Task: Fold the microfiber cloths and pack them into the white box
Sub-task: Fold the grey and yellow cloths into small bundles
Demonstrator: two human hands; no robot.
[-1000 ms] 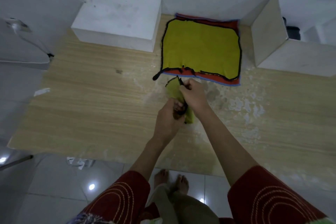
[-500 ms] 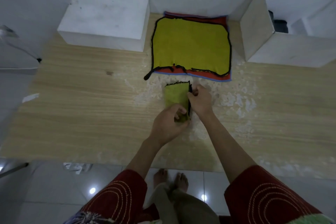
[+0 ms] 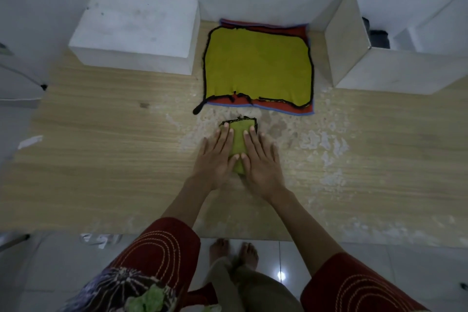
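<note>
Pressing is the step in hand: the left hand (image 3: pixel 215 157) and the right hand (image 3: pixel 260 159) lie side by side, palms down and fingers straight, on a small folded cloth (image 3: pixel 239 134) in the middle of the wooden table (image 3: pixel 101 159). Neither hand grips anything; both only bear down on the yellow-green bundle, whose black-stitched far edge shows beyond the fingertips. Just beyond it, apart from it, a yellow cloth (image 3: pixel 258 66) lies spread flat on top of a red cloth (image 3: pixel 278 107), of which only the near and far borders show. These two are not yet folded. To the far right stands an open white box (image 3: pixel 354 45), seemingly tipped with its opening turned away to the right, and a dark object (image 3: pixel 378 38) is visible inside it. To the far left sits a closed white box (image 3: pixel 134 30). Judging by the task, the open one is the likely destination, though that cannot be told for certain. The fold looks finished and is being creased, so the next move probably calls for closing the fingers around the bundle firmly enough to keep its layers together, lifting it, and carrying it far and right to the box opening without letting it spring apart. After that the flat pair would need folding.
</note>
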